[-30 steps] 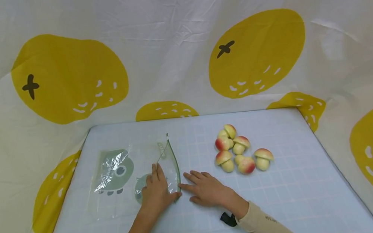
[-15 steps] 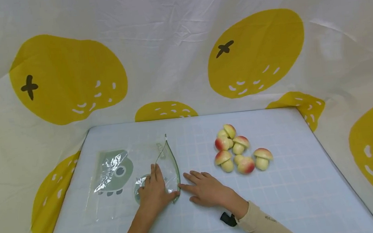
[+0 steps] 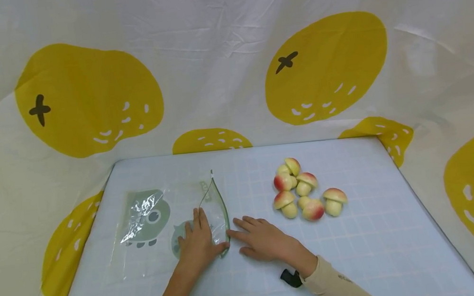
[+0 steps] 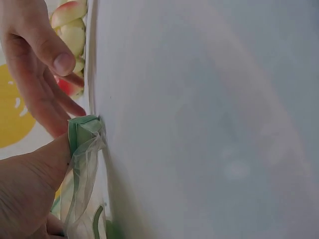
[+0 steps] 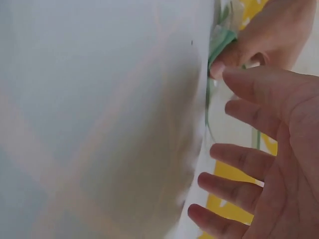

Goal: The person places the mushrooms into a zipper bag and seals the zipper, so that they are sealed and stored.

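A clear zip-top plastic bag (image 3: 147, 218) with green cartoon prints lies flat at the left of the table, its green-edged mouth (image 3: 224, 206) facing right and parted. My left hand (image 3: 198, 242) rests on the bag near the mouth, fingers extended, the thumb at the near corner of the green edge. In the left wrist view that green corner (image 4: 83, 130) covers the thumb tip. Just right of the mouth, my right hand (image 3: 265, 240) is spread with nothing in it, its index fingertip at the green edge. Several toy mushrooms (image 3: 313, 209) with red-and-yellow caps lie beyond it.
The table (image 3: 358, 250) has a pale checked cloth. Behind it and at both sides hangs a white curtain (image 3: 213, 83) with yellow fruit prints. Black camera mounts (image 3: 291, 278) sit at both wrists.
Almost nothing differs. My right index finger has shifted very slightly up along the bag's green edge. The left hand, bag and mushrooms stay in place.
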The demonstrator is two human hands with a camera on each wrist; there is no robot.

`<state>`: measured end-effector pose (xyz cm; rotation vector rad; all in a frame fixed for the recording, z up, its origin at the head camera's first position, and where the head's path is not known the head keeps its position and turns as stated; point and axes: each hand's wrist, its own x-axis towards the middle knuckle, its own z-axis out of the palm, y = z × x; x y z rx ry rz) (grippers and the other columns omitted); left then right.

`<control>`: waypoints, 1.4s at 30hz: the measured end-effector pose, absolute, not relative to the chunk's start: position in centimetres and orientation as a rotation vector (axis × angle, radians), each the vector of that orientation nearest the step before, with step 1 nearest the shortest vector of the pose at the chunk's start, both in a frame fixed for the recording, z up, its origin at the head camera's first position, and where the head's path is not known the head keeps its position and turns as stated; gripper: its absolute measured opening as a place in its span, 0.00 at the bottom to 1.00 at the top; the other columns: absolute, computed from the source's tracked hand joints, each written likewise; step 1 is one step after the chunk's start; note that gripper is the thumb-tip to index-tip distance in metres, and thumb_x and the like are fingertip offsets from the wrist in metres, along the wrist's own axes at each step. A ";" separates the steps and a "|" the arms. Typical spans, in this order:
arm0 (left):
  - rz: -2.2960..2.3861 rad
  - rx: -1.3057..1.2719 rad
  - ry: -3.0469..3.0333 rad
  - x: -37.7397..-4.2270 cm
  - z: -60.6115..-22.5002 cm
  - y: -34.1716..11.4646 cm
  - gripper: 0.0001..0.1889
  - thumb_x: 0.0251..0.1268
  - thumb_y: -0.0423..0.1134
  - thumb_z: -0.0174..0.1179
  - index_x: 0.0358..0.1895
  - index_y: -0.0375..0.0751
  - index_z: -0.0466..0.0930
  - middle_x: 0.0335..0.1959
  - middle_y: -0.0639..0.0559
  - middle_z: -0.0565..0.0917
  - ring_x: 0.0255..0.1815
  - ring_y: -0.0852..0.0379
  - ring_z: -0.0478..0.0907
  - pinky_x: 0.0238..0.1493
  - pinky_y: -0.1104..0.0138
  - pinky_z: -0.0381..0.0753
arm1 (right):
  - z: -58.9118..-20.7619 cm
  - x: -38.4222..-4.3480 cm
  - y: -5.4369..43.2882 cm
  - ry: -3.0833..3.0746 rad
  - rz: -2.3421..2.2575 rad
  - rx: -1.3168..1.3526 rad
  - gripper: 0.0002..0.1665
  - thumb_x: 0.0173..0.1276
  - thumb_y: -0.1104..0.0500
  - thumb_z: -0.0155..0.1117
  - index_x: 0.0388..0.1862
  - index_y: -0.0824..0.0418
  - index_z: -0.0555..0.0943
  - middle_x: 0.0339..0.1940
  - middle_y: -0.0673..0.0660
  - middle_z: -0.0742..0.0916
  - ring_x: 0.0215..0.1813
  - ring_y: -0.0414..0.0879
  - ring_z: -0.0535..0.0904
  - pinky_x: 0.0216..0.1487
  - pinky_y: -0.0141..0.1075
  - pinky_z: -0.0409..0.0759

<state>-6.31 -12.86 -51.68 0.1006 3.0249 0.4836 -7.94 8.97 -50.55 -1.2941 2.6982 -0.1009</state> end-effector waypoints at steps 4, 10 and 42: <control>0.495 0.085 3.017 -6.4 -51.8 -12.7 0.67 0.44 0.63 0.77 0.75 0.21 0.47 0.76 0.26 0.54 0.67 0.19 0.60 0.50 0.24 0.64 | -49.8 -7.8 9.3 2.726 -0.152 -1.289 0.35 0.76 0.42 0.57 0.78 0.47 0.65 0.76 0.58 0.69 0.74 0.56 0.65 0.64 0.51 0.72; 0.501 0.056 3.012 -6.5 -51.8 -12.5 0.68 0.42 0.61 0.79 0.76 0.22 0.47 0.76 0.26 0.53 0.67 0.18 0.59 0.51 0.23 0.62 | -48.3 -7.8 11.0 2.829 -0.235 -1.256 0.35 0.76 0.43 0.58 0.78 0.50 0.64 0.76 0.60 0.69 0.74 0.59 0.65 0.66 0.53 0.70; 0.506 0.050 2.985 -6.1 -51.8 -12.6 0.68 0.44 0.63 0.77 0.77 0.24 0.45 0.78 0.29 0.51 0.69 0.18 0.57 0.53 0.22 0.58 | -46.8 -11.4 23.2 3.331 -0.908 -0.988 0.34 0.56 0.63 0.76 0.63 0.68 0.77 0.57 0.66 0.82 0.58 0.65 0.76 0.54 0.62 0.73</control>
